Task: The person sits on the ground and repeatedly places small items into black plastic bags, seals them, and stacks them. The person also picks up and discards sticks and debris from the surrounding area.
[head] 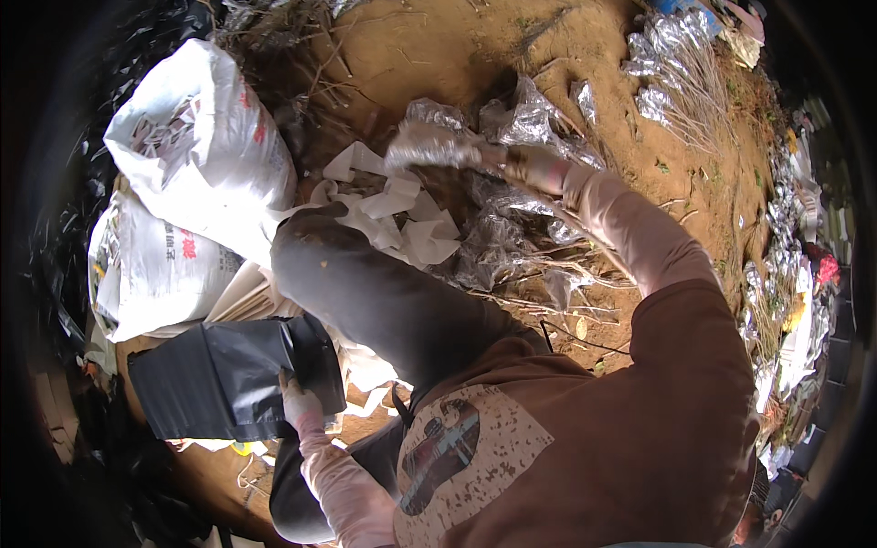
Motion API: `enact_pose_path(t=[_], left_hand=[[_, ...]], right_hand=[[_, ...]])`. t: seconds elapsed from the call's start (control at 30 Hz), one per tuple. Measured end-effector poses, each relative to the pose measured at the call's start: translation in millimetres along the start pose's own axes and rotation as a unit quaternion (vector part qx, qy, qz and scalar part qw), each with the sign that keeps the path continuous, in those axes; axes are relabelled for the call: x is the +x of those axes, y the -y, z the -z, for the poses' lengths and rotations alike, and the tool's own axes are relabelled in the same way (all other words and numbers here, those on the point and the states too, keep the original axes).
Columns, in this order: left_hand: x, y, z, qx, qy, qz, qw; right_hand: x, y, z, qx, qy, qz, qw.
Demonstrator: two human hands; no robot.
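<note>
My right hand (541, 168), in a pale glove, grips a bundle of thin woody stems (582, 226). Its end wrapped in clear plastic (428, 145) is blurred and points away from me. Low on the left, my left hand (301, 405), also gloved, lies on a folded black plastic sheet (226, 380); whether its fingers pinch the plastic is hard to tell. Beyond my raised knee lies a loose heap of white paper or film strips (404, 212). More stems with plastic-wrapped ends (507, 233) are spread on the soil beneath my right arm.
Two white woven sacks, one upper (233, 157) and one lower (171, 267), stand at the left, stuffed with strips. Tan sheets (246, 294) lean beside them. Bare brown soil (425, 48) extends at the top. Another wrapped bundle of twigs (692, 89) lies upper right.
</note>
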State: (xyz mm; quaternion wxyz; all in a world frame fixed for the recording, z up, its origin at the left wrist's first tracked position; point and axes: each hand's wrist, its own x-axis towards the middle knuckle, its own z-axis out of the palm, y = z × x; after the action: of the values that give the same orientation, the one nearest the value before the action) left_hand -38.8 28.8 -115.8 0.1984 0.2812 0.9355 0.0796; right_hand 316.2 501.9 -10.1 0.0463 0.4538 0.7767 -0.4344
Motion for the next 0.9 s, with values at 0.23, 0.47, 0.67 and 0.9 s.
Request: enact_pose_path(t=[0.23, 0.47, 0.67, 0.9], left_hand=[[-2.1, 19.3, -5.3, 0.007, 0.004, -0.001, 1.000], [-5.2, 12.1, -3.1, 0.069, -0.011, -0.016, 0.997], [-5.6, -9.5, 2.4, 0.029, 0.002, 0.036, 0.999], [-2.6, -6.5, -1.3, 0.109, -0.019, 0.037, 0.993]], right_hand=[[69.0, -70.3, -63.6, -0.010, -0.032, -0.110, 0.993], [230.6, -82.3, -48.9, -0.137, -0.184, -0.177, 0.957], [279.9, -68.0, -66.8, 0.003, -0.141, -0.305, 0.942], [269.6, -44.1, -73.2, -0.096, -0.227, -0.160, 0.956]])
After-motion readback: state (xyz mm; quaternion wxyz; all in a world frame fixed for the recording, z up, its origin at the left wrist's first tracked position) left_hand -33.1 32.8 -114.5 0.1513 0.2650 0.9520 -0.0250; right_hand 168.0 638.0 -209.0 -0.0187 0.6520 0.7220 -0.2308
